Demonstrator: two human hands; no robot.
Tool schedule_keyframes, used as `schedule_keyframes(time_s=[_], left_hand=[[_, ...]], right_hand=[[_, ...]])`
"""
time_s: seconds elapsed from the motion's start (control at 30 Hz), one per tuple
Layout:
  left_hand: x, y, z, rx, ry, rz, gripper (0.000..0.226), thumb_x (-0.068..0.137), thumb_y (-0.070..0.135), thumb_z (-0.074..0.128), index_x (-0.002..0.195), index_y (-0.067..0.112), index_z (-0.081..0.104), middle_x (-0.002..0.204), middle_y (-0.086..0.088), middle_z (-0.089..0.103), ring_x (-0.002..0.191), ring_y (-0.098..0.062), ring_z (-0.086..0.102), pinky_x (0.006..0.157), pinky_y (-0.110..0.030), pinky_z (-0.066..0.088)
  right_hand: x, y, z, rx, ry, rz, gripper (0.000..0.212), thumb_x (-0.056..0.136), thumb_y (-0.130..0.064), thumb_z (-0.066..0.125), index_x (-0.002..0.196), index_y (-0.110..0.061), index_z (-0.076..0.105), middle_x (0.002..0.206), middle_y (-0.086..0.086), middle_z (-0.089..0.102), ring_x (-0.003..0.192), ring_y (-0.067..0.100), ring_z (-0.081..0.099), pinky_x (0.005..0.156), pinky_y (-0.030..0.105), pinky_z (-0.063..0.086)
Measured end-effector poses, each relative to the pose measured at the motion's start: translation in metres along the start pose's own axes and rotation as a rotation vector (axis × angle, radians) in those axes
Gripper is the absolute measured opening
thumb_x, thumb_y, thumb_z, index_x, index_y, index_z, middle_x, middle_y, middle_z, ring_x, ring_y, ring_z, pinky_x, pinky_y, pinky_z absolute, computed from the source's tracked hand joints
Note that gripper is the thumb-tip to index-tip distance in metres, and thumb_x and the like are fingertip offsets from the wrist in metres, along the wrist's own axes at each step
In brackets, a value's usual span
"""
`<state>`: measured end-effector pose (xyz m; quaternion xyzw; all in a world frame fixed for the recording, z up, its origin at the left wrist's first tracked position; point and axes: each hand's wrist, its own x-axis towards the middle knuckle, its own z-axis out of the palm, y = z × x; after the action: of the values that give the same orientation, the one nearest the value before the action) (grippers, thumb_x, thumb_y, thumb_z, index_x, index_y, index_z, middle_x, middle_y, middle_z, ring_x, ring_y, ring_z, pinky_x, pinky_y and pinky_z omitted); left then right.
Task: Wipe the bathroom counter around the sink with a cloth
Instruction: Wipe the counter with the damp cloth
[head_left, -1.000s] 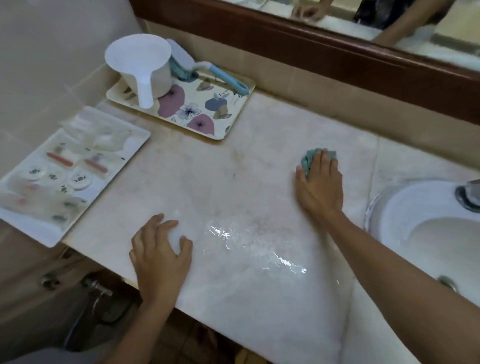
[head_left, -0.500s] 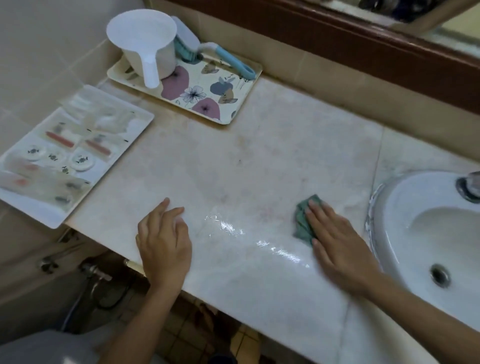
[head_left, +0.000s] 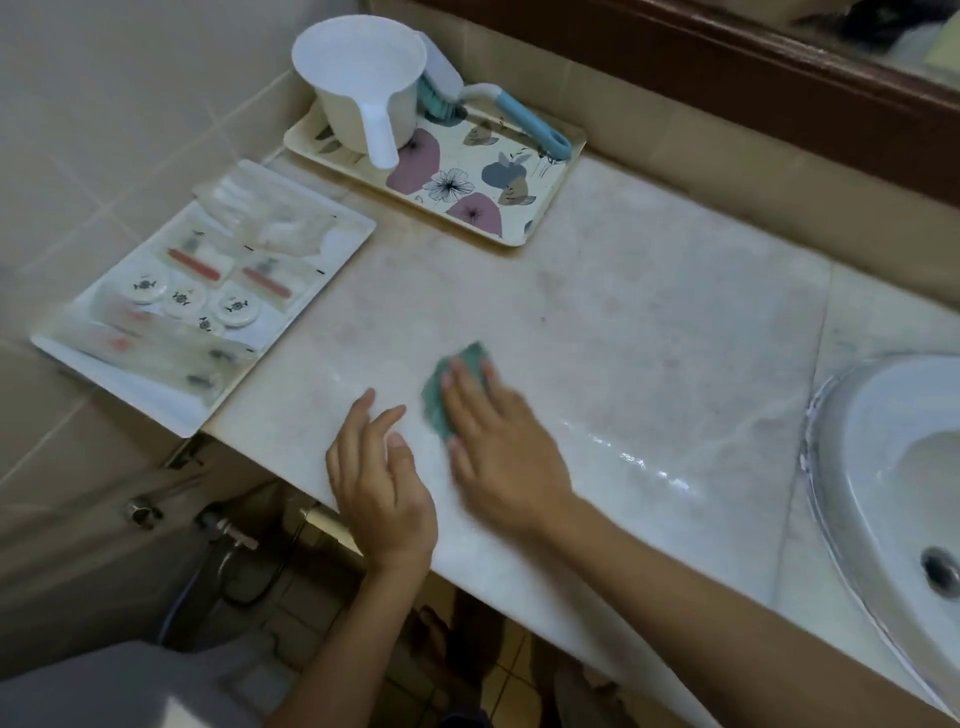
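A pale marble counter (head_left: 649, 322) runs from the left wall to a white sink (head_left: 893, 467) at the right edge. My right hand (head_left: 498, 441) presses a small teal cloth (head_left: 447, 389) flat on the counter near its front left part; the hand is blurred and covers most of the cloth. My left hand (head_left: 379, 473) rests palm down on the counter's front edge just left of the right hand, fingers spread, holding nothing. A wet shiny streak (head_left: 644, 462) lies between the cloth and the sink.
A flowered tray (head_left: 467, 192) at the back holds a white scoop cup (head_left: 363, 88) and a blue-handled brush (head_left: 524, 119). A white tray (head_left: 171, 400) of wrapped toiletries overhangs the left end. A dark wooden mirror frame (head_left: 727, 83) runs along the back wall. Pipes (head_left: 223, 525) show under the counter.
My right hand has swept the cloth from the back near the sink down to the front, then left across the counter to beside my left hand. The left hand stayed put.
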<state>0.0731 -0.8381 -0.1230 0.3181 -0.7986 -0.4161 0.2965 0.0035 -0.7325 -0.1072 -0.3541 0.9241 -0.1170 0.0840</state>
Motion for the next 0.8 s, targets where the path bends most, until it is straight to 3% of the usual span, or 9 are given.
schedule_keyframes(time_s=[0.1, 0.17, 0.23, 0.3, 0.4, 0.47, 0.63, 0.8], left_hand=[[0.002, 0.000, 0.000, -0.001, -0.017, -0.008, 0.038, 0.093, 0.023, 0.037, 0.110, 0.015, 0.070, 0.135, 0.003, 0.057, 0.119, -0.019, 0.048, 0.095, -0.041, 0.043], [0.002, 0.001, 0.000, 0.041, -0.079, 0.014, 0.037, 0.094, 0.027, 0.037, 0.108, 0.018, 0.070, 0.133, 0.004, 0.060, 0.118, -0.016, 0.049, 0.092, -0.035, 0.041], [0.001, 0.001, 0.001, 0.090, -0.129, 0.039, 0.036, 0.094, 0.029, 0.037, 0.107, 0.021, 0.070, 0.131, 0.006, 0.060, 0.118, -0.013, 0.049, 0.091, -0.028, 0.033], [0.001, -0.002, 0.001, 0.123, -0.158, 0.049, 0.034, 0.094, 0.030, 0.039, 0.107, 0.023, 0.070, 0.131, 0.008, 0.060, 0.117, -0.010, 0.048, 0.091, -0.025, 0.030], [0.000, -0.004, 0.001, 0.125, -0.183, 0.048, 0.031, 0.092, 0.029, 0.041, 0.105, 0.025, 0.070, 0.131, 0.009, 0.060, 0.116, -0.010, 0.048, 0.090, -0.025, 0.030], [0.000, -0.004, 0.000, 0.113, -0.191, 0.027, 0.030, 0.091, 0.028, 0.043, 0.104, 0.025, 0.070, 0.132, 0.010, 0.059, 0.117, -0.012, 0.048, 0.090, -0.027, 0.031], [0.003, 0.000, -0.010, 0.088, -0.236, -0.002, 0.043, 0.092, 0.035, 0.032, 0.108, 0.024, 0.070, 0.139, 0.007, 0.054, 0.126, -0.017, 0.043, 0.103, -0.038, 0.030], [0.002, 0.002, -0.013, 0.137, -0.298, -0.020, 0.039, 0.095, 0.033, 0.035, 0.104, 0.024, 0.071, 0.143, 0.008, 0.049, 0.131, -0.019, 0.037, 0.109, -0.045, 0.028]], right_hand=[[-0.081, 0.012, -0.005, -0.059, -0.110, -0.297, 0.059, 0.100, -0.033, 0.034, 0.153, -0.013, 0.017, 0.162, 0.002, 0.010, 0.149, 0.025, 0.006, 0.115, 0.037, 0.024], [-0.112, 0.060, -0.019, -0.132, -0.123, -0.349, 0.058, 0.099, -0.030, 0.036, 0.152, -0.012, 0.022, 0.161, 0.003, 0.016, 0.148, 0.025, 0.012, 0.113, 0.037, 0.027], [-0.111, 0.107, -0.033, -0.149, -0.097, -0.196, 0.057, 0.098, -0.031, 0.035, 0.152, -0.016, 0.023, 0.160, 0.002, 0.020, 0.148, 0.023, 0.015, 0.110, 0.043, 0.032], [-0.080, 0.133, -0.040, -0.082, 0.017, 0.132, 0.060, 0.096, -0.037, 0.028, 0.153, -0.022, 0.018, 0.160, -0.004, 0.017, 0.148, 0.016, 0.011, 0.111, 0.045, 0.031], [-0.018, 0.119, -0.033, -0.042, 0.151, 0.528, 0.062, 0.095, -0.036, 0.023, 0.153, -0.015, 0.014, 0.162, -0.001, 0.009, 0.148, 0.020, 0.004, 0.116, 0.044, 0.022], [0.005, 0.082, -0.022, -0.028, 0.180, 0.604, 0.061, 0.099, -0.033, 0.025, 0.153, -0.011, 0.011, 0.162, 0.004, 0.006, 0.148, 0.026, 0.000, 0.116, 0.045, 0.021], [-0.055, -0.019, 0.018, -0.033, 0.116, 0.247, 0.059, 0.100, -0.033, 0.029, 0.153, -0.012, 0.015, 0.162, 0.002, 0.007, 0.149, 0.026, 0.000, 0.114, 0.041, 0.026], [-0.181, 0.008, 0.008, -0.110, 0.022, 0.074, 0.056, 0.101, -0.034, 0.030, 0.152, -0.012, 0.022, 0.161, 0.003, 0.015, 0.148, 0.025, 0.010, 0.114, 0.036, 0.025]])
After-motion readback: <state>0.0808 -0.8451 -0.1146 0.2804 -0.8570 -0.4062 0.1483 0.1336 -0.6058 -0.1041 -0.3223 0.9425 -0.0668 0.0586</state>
